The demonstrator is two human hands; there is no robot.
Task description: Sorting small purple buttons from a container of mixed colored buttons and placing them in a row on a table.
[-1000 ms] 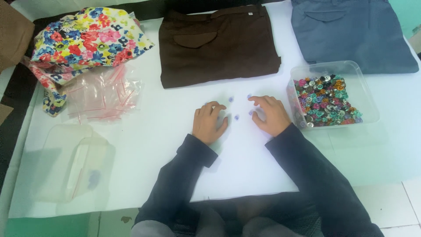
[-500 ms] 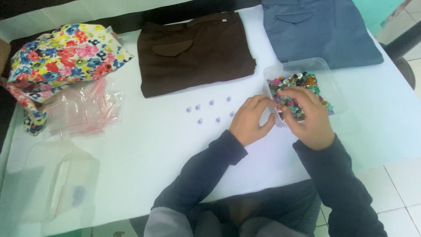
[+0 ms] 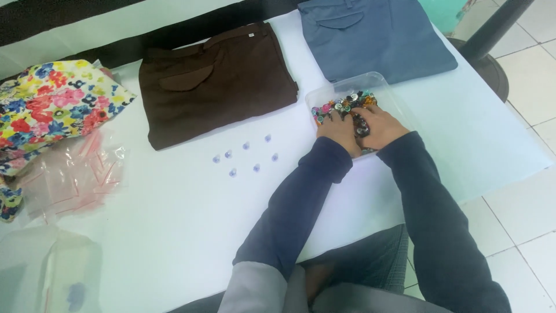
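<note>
Both hands are down inside a clear plastic tray (image 3: 387, 93) that sits on the white tabletop (image 3: 174, 232) toward its right edge, just in front of a folded blue pair of trousers (image 3: 370, 35) at the far right corner. The tray holds a heap of small mixed-colour buttons (image 3: 347, 101), showing pink, green, orange, black and silver. The left hand (image 3: 339, 130) lies palm down on the near left part of the heap, its fingers curled into the buttons; the right hand (image 3: 379, 124) lies just beside it, also palm down, with its fingertips pressed in among the dark buttons between the two hands. Whether either hand has actually closed on a button cannot be told, since the fingertips are buried in the pile. Both arms wear dark navy sleeves (image 3: 301, 203) that run back to the near edge of the tabletop. To the left of the tray, well apart from the hands, seven small pale blue buttons (image 3: 246, 156) lie in two loose rows on the bare white surface. Behind them a folded brown pair of trousers (image 3: 217, 81) rests along the far edge. At the left edge lies a bunched floral fabric (image 3: 55, 107), with clear zip bags (image 3: 72, 177) just in front of it, and a clear plastic lid (image 3: 52, 269) at the near left corner.
</note>
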